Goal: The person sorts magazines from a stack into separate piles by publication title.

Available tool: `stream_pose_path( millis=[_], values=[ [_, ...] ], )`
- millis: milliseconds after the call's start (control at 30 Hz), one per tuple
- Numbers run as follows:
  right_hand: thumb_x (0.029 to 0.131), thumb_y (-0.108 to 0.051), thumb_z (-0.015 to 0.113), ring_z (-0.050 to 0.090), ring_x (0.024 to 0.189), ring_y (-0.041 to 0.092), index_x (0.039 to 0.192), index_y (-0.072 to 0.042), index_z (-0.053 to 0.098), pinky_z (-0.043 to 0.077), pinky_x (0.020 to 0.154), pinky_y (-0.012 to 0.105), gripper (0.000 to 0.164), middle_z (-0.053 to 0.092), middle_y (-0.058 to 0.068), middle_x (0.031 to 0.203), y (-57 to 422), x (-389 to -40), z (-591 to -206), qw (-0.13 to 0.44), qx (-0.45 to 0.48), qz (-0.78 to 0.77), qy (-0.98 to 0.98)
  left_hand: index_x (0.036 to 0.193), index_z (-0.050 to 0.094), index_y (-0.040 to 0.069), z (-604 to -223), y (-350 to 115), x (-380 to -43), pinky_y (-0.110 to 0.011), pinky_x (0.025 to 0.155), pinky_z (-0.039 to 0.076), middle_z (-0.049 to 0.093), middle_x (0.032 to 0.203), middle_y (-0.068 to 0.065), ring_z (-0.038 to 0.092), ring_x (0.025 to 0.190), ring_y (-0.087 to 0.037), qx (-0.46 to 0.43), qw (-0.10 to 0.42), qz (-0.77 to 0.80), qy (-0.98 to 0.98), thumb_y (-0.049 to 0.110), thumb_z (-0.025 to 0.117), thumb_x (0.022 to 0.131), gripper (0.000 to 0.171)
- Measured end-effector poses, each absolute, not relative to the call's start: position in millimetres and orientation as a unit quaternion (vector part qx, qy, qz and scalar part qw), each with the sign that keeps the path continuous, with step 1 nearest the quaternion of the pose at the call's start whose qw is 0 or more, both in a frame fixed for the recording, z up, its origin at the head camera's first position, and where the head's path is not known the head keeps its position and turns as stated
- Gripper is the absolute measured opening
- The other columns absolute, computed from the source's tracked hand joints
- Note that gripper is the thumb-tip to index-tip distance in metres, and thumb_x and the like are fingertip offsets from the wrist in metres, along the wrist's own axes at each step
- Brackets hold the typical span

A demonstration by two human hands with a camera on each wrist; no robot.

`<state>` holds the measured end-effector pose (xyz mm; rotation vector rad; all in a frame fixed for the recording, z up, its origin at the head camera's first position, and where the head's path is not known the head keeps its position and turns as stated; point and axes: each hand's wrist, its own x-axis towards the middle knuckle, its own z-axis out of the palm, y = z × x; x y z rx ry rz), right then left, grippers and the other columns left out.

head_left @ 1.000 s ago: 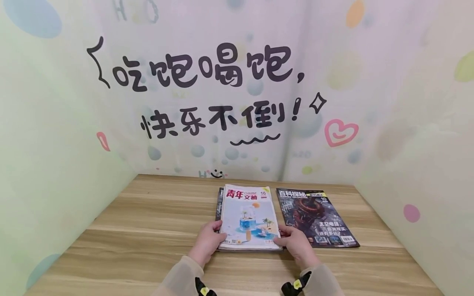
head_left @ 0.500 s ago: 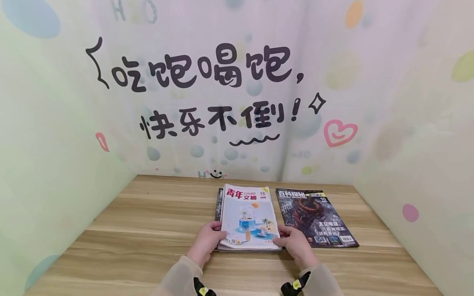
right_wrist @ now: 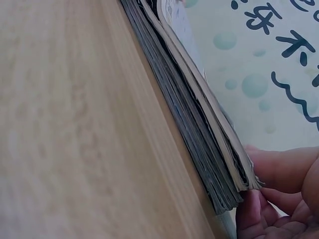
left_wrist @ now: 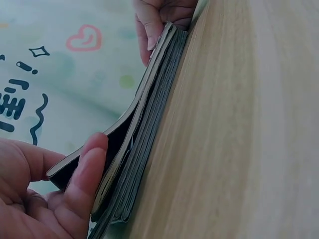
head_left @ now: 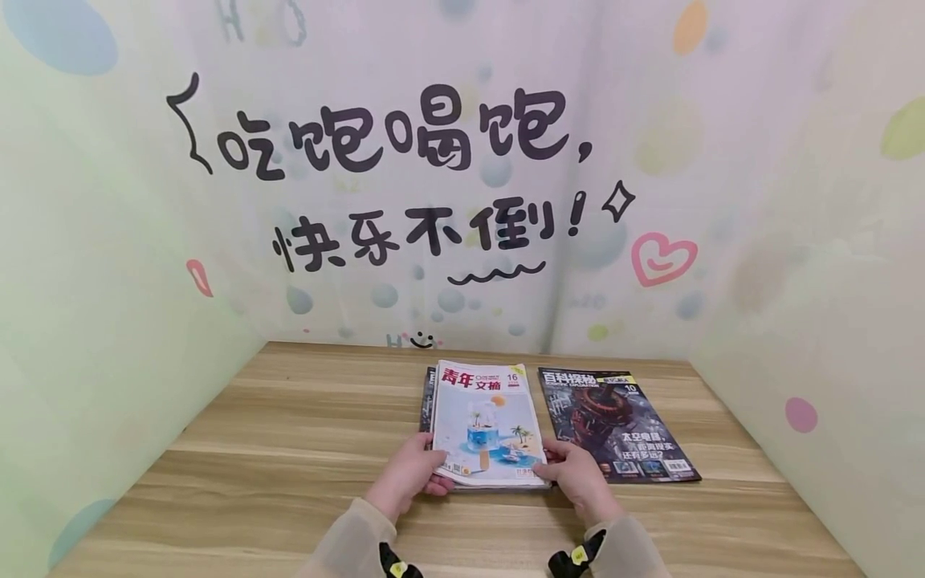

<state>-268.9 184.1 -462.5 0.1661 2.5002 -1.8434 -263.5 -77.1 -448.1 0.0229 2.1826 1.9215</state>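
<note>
A stack of magazines lies on the table, topped by a pale magazine (head_left: 487, 425) with an iced-drink picture. A darker cover peeks out at the stack's left side. My left hand (head_left: 408, 475) pinches the top magazine's near left corner. In the left wrist view that magazine (left_wrist: 122, 122) bends up, leaving a gap above the lower magazines (left_wrist: 144, 149). My right hand (head_left: 580, 478) holds the near right corner. The right wrist view shows its thumb (right_wrist: 284, 169) against the upper edge, with the other fingers curled beside the stack's lower corner.
To the right of the stack, a dark magazine (head_left: 614, 425) lies flat, face up, near my right hand. The wood-grain table (head_left: 275, 457) is bounded by a printed cloth backdrop (head_left: 347, 305) at the back and sides.
My left hand's fingers have slid under the top magazine's near left corner and raised it slightly. The right hand and the dark magazine at the right stay put.
</note>
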Motion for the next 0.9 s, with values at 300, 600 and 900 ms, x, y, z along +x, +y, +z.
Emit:
stream_pose_path(
  millis=[300,600,900],
  values=[
    [0.080,0.003,0.071,0.053,0.091,0.023,0.130,0.011,0.052,0.047,0.072,0.029,0.054,0.060,0.015,0.105,183.2,-268.6,-460.9,0.016,0.059,-0.595,0.801,0.139,0.033,-0.015,-447.4,-75.3,-262.6,-0.033,0.069,0.057,0.059,0.112,-0.024,0.065,0.082,-0.022,-0.004,0.086,0.655,0.751,0.003,0.044,0.097,0.047],
    [0.080,-0.002,0.073,0.053,0.093,0.024,0.131,0.009,0.053,0.047,0.072,0.029,0.055,0.061,0.015,0.108,182.0,-269.0,-460.1,0.023,0.069,-0.597,0.799,0.142,0.028,-0.015,-456.3,-76.6,-266.3,-0.033,0.071,0.058,0.054,0.119,-0.028,0.063,0.083,-0.021,-0.020,0.084,0.711,0.698,-0.003,0.041,0.097,0.048],
    [0.083,-0.011,0.071,0.050,0.112,0.032,0.134,0.004,0.052,0.044,0.094,0.046,0.057,0.054,0.024,0.128,180.6,-268.6,-457.3,0.019,0.075,-0.608,0.791,0.143,0.026,-0.014,-454.3,-79.1,-264.5,-0.031,0.075,0.057,0.055,0.120,-0.027,0.064,0.084,-0.018,-0.027,0.101,0.779,0.618,-0.004,0.037,0.098,0.047]
  ],
)
